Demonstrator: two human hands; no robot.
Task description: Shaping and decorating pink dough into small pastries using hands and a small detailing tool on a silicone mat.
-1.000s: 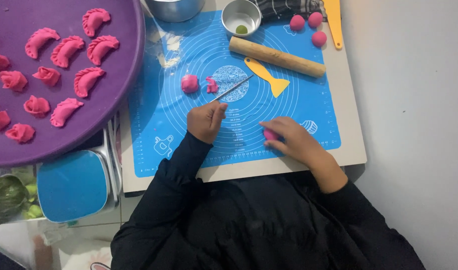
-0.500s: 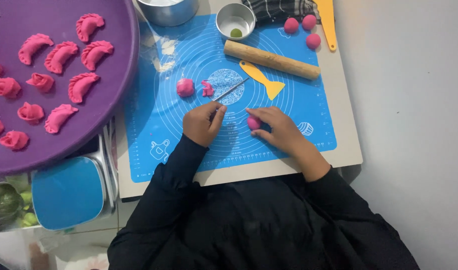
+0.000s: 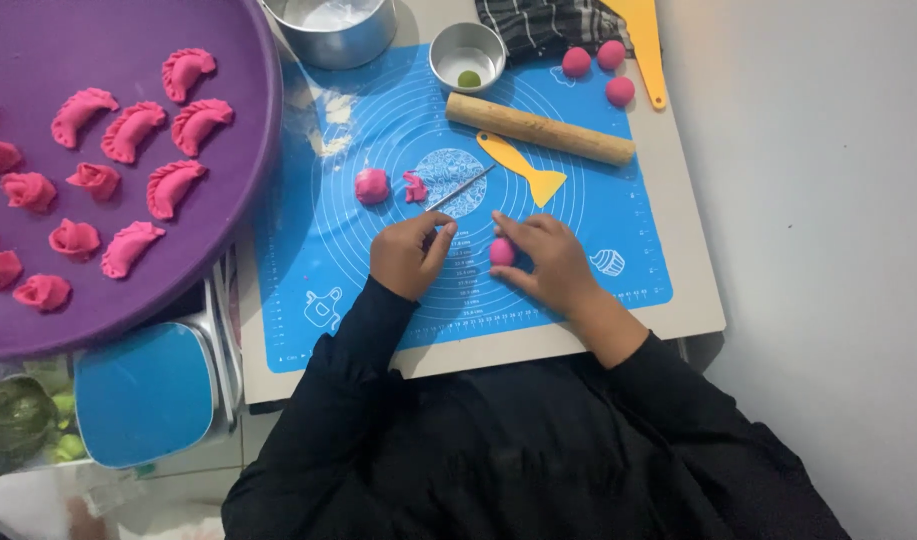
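Note:
My left hand (image 3: 408, 252) rests on the blue baking mat (image 3: 308, 250) and grips a thin metal tool (image 3: 460, 188) that points up and to the right. My right hand (image 3: 546, 262) lies just to its right and pinches a small pink dough ball (image 3: 501, 251) against the mat. Above my left hand sit a rounder pink dough lump (image 3: 372, 185) and a small shaped pink piece (image 3: 415, 187). A yellow scraper (image 3: 523, 167) and a wooden rolling pin (image 3: 538, 128) lie beyond my hands.
A purple tray (image 3: 248, 120) with several pink folded dumplings fills the left. At the back stand a metal pot (image 3: 338, 30), a small metal bowl (image 3: 467, 57), three pink balls (image 3: 605, 70), a checked cloth (image 3: 538, 25) and a yellow spatula (image 3: 643, 40). A blue lid (image 3: 143, 395) lies lower left.
My right hand has slid left across the mat with the pink ball, ending close beside my left hand. My left hand keeps the metal tool in nearly the same spot.

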